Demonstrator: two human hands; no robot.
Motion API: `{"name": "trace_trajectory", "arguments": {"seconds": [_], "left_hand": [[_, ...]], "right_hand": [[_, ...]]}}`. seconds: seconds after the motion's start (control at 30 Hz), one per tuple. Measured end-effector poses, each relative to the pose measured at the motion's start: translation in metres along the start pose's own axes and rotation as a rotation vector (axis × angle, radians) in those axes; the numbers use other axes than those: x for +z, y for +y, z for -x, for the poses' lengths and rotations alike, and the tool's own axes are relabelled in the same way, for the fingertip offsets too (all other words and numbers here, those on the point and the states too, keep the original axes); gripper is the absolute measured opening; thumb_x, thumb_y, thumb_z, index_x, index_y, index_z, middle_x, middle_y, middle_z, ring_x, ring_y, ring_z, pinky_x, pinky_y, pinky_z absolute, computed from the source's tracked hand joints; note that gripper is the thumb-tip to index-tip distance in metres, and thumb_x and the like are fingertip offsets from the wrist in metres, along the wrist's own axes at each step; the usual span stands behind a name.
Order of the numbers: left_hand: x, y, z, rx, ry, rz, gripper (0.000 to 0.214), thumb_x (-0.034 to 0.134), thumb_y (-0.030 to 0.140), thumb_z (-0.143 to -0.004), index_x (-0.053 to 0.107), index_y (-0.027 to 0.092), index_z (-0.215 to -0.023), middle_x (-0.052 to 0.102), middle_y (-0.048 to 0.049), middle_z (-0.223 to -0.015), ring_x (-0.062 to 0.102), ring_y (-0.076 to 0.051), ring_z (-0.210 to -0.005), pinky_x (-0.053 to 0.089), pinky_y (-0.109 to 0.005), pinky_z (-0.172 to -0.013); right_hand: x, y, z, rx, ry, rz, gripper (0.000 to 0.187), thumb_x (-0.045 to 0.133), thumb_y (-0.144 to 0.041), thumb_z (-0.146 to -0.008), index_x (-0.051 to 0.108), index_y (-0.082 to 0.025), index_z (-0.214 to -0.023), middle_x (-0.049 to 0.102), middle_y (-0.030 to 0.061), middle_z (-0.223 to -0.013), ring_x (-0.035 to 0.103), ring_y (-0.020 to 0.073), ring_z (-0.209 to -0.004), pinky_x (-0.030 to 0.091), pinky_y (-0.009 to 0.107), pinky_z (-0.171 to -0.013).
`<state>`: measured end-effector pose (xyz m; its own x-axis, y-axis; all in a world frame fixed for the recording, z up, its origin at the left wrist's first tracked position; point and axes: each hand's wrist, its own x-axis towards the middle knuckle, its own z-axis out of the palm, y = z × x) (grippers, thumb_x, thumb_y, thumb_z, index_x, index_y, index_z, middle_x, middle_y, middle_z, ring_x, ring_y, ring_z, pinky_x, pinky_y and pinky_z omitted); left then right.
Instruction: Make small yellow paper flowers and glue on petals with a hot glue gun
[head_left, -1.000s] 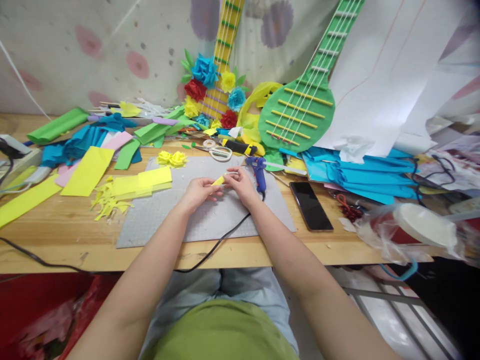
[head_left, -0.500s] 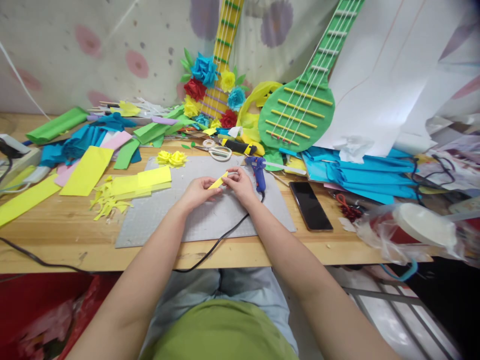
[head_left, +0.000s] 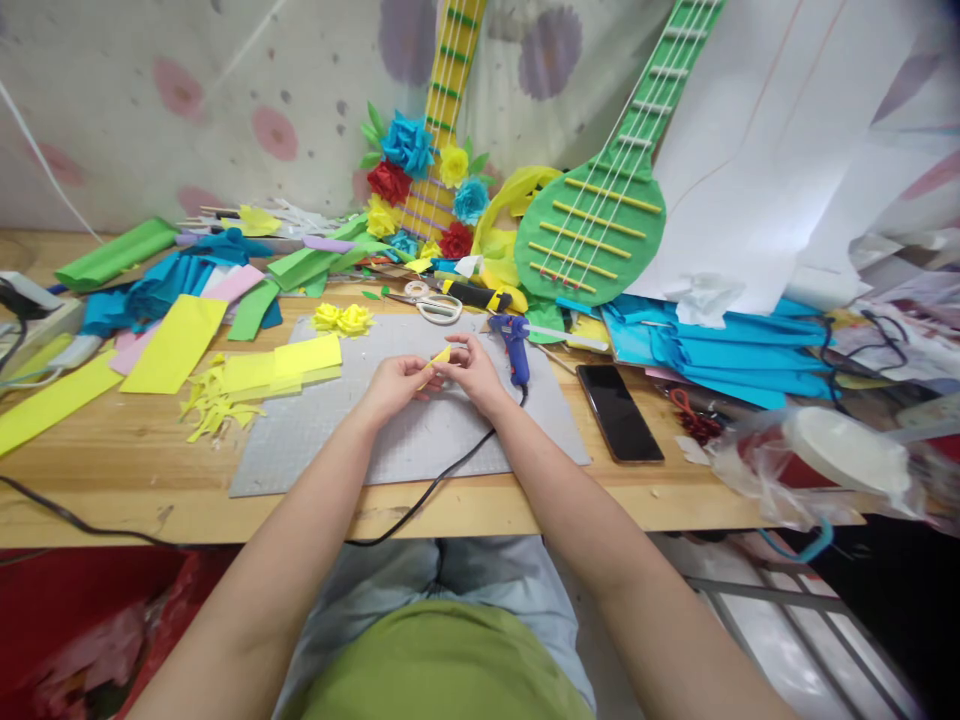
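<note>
Over the grey cutting mat [head_left: 300, 450], my left hand [head_left: 397, 385] and my right hand [head_left: 474, 372] meet, both pinching one small piece of yellow crepe paper [head_left: 441, 357]. Fingers cover most of the piece. Close to the right hand lies a blue hot glue gun [head_left: 516, 350], its black cord running under my right wrist. Two yellow paper flowers [head_left: 343, 319] rest on the mat's back left. Yellow paper strips [head_left: 307, 357] lie stacked left of my left hand, beside curled yellow scraps [head_left: 214, 400]. Behind the hands are white-handled scissors [head_left: 437, 306].
A green paper-covered lute shape [head_left: 592, 235] and a yellow one [head_left: 442, 150] with paper flowers lean at the back. A phone [head_left: 620, 412] lies right of the mat. Blue crepe paper [head_left: 727, 345] is piled behind it, and a bagged tub [head_left: 847, 450] stands at the right edge.
The yellow piece has turned and shows less of itself between my fingers. My hands have drawn closer together, with the right fingertips shifted slightly left.
</note>
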<state>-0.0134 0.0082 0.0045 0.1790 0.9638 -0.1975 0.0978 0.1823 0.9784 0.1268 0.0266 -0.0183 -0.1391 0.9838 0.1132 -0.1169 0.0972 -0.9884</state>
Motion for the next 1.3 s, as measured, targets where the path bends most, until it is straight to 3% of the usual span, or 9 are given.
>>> {"name": "trace_trajectory", "arguments": {"seconds": [0.1,0.43,0.67,0.83,1.07,1.2,1.3], "left_hand": [[0.0,-0.003,-0.002,0.016,-0.031,-0.032,0.037,0.07,0.045,-0.058,0.063,0.013,-0.076,0.068,-0.0057,-0.069,0.064,-0.015,-0.066,0.047,-0.023,-0.056],[0.001,-0.003,-0.002,-0.026,-0.033,-0.017,0.036,0.071,0.042,-0.06,0.062,0.012,-0.076,0.069,-0.0109,-0.076,0.065,-0.018,-0.069,0.048,-0.025,-0.056],[-0.001,-0.004,-0.002,-0.029,-0.057,-0.024,0.032,0.07,0.039,-0.063,0.062,0.011,-0.077,0.069,-0.0112,-0.076,0.065,-0.017,-0.069,0.048,-0.024,-0.055],[0.0,-0.001,0.0,-0.04,-0.039,-0.021,0.033,0.07,0.04,-0.061,0.061,0.011,-0.075,0.069,-0.0102,-0.074,0.065,-0.016,-0.067,0.048,-0.024,-0.055],[0.0,-0.002,0.0,-0.032,-0.019,0.0,0.038,0.072,0.043,-0.058,0.061,0.011,-0.075,0.068,-0.0089,-0.071,0.065,-0.016,-0.066,0.048,-0.023,-0.054],[-0.001,-0.006,-0.003,0.06,-0.052,-0.054,0.042,0.068,0.049,-0.06,0.062,0.012,-0.08,0.068,-0.0085,-0.077,0.065,-0.018,-0.071,0.049,-0.024,-0.054],[-0.001,-0.011,-0.007,0.126,-0.008,-0.082,0.04,0.063,0.05,-0.064,0.062,0.013,-0.082,0.068,-0.0071,-0.076,0.065,-0.017,-0.07,0.049,-0.024,-0.053]], "right_hand": [[0.002,-0.001,0.001,0.018,-0.019,0.016,0.047,0.068,-0.029,-0.057,0.042,-0.023,-0.096,0.061,-0.0048,-0.072,0.059,0.0127,-0.067,0.047,0.028,-0.064],[-0.005,0.004,-0.006,0.03,0.202,-0.019,0.041,0.07,-0.032,-0.057,0.046,-0.021,-0.088,0.061,-0.005,-0.065,0.058,0.0111,-0.062,0.044,0.026,-0.063],[-0.004,0.005,-0.005,0.018,0.187,-0.073,0.026,0.063,-0.036,-0.066,0.05,-0.02,-0.081,0.064,-0.0012,-0.063,0.06,0.0121,-0.067,0.045,0.026,-0.067],[-0.003,0.002,-0.004,0.019,0.194,-0.108,0.026,0.058,-0.04,-0.07,0.05,-0.02,-0.086,0.064,-0.0017,-0.065,0.058,0.0105,-0.064,0.045,0.025,-0.064],[-0.002,0.002,-0.003,-0.018,0.128,-0.059,0.041,0.07,-0.033,-0.057,0.048,-0.021,-0.09,0.054,-0.0082,-0.059,0.05,0.0078,-0.054,0.04,0.022,-0.057],[-0.003,0.004,-0.003,-0.048,0.146,-0.001,0.038,0.069,-0.032,-0.058,0.048,-0.021,-0.087,0.05,-0.0098,-0.056,0.048,0.0076,-0.053,0.038,0.023,-0.057],[-0.002,0.003,-0.003,-0.047,0.111,0.009,0.038,0.068,-0.032,-0.058,0.048,-0.021,-0.087,0.05,-0.0098,-0.055,0.048,0.0079,-0.054,0.037,0.023,-0.056]]}}
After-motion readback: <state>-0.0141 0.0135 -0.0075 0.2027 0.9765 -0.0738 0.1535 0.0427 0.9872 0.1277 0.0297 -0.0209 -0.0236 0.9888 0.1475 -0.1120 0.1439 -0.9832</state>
